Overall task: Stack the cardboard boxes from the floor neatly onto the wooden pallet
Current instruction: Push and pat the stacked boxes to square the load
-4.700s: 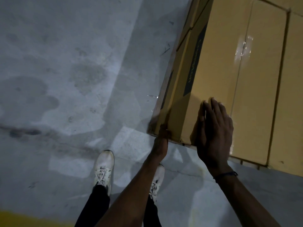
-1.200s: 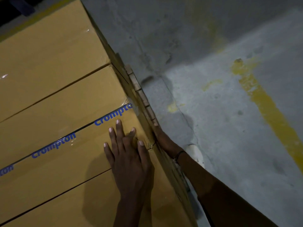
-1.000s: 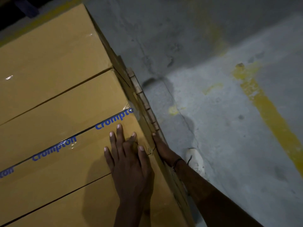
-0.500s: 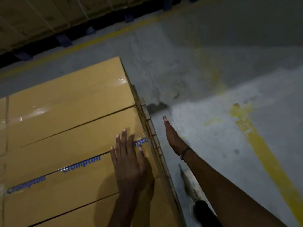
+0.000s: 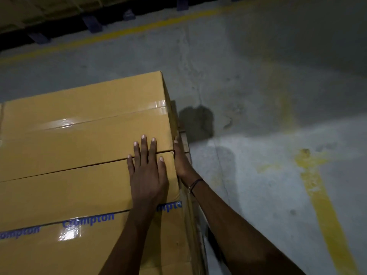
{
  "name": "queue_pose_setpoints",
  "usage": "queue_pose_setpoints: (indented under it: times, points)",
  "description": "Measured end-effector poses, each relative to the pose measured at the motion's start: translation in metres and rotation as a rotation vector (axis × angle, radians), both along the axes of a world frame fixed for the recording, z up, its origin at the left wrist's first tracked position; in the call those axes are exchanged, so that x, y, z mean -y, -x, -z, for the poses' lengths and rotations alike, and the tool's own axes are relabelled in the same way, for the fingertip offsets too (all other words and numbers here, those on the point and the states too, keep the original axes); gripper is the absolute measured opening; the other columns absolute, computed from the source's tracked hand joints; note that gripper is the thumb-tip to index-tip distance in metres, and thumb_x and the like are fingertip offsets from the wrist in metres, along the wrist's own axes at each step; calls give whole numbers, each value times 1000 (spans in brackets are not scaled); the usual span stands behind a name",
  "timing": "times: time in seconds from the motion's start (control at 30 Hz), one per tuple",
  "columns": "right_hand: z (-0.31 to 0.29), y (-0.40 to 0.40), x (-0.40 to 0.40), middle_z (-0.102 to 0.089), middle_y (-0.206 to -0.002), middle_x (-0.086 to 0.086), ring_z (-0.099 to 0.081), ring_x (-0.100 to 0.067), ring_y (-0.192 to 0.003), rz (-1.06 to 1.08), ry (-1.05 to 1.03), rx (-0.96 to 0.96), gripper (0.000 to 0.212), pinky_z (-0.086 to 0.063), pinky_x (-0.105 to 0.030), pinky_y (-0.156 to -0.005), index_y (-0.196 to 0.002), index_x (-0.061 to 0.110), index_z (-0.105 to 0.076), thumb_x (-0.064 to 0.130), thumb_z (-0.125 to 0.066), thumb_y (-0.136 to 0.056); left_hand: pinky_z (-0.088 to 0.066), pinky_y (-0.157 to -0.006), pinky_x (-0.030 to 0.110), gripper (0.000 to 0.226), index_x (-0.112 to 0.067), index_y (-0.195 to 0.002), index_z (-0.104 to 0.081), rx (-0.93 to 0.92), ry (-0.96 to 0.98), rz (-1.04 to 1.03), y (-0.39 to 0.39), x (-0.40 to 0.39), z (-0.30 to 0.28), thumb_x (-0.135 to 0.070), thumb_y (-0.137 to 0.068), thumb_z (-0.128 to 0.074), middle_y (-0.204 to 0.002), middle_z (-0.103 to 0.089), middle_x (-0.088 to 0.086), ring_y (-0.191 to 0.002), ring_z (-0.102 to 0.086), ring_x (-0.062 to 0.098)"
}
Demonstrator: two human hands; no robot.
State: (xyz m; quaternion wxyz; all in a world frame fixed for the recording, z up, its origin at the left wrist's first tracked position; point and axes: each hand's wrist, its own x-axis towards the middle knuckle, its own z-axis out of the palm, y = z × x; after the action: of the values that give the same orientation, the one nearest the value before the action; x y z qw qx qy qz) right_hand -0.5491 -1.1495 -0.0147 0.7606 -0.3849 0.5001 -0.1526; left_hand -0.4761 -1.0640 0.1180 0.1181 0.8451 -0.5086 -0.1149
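Observation:
Tan cardboard boxes (image 5: 83, 139) lie side by side in a flat top layer, sealed with clear tape; the nearest one (image 5: 59, 195) carries blue "Crompton" tape. My left hand (image 5: 148, 171) rests flat, fingers spread, across the seam between two boxes near their right ends. My right hand (image 5: 180, 157) presses flat against the right end face of the stack, a dark band on its wrist. A strip of the wooden pallet (image 5: 185, 139) peeks out below the boxes' right edge.
Grey concrete floor (image 5: 258, 96) spreads to the right and beyond the stack, marked with yellow painted lines (image 5: 321, 205). At the far top, a dark rack with blue feet (image 5: 91, 22) holds more cartons behind a yellow line.
My right hand, off the stack half a second ago, is back against the end face. My left hand has slid farther along, from the taped box to the seam beyond it. The view has tilted up.

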Motion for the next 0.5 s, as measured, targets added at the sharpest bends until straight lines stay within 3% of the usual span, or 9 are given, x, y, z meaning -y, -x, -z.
queue_pose_setpoints:
  times: [0.23, 0.33, 0.4, 0.5]
  points:
    - [28, 0, -8, -35, -167, 11, -34, -12, -154, 11, -84, 61, 95, -21, -51, -129, -161, 48, -28, 98, -38, -81, -11, -128, 53, 61, -24, -166, -17, 54, 8, -16, 6, -1, 0, -34, -107, -30, -174, -3, -2, -161, 1, 19]
    - [-63, 25, 10, -37, -163, 10, -37, -11, -149, 105, -111, -89, 73, -23, -41, -129, -163, 31, -35, 73, -30, -104, -11, -128, 53, 60, -22, -165, -21, 33, 21, -17, 6, -1, -2, -33, -107, -31, -174, -6, -2, -161, -2, 19]
    - [-63, 43, 21, -32, -156, 16, -30, -7, -147, 161, -90, -116, 62, -19, -26, -123, -163, 24, -29, 56, -21, -112, -11, -128, 53, 60, -22, -164, -24, 10, 30, -23, 7, -2, -3, -34, -107, -31, -174, -9, -2, -161, -3, 18]
    - [-31, 57, 30, -15, -172, 5, -15, -16, -158, 188, -74, -154, 63, -12, -34, -126, -167, 22, -11, 52, -18, -112, -11, -128, 53, 58, -22, -163, -28, -13, 41, -34, 6, -1, -3, -35, -107, -32, -174, -12, -3, -161, -3, 17]
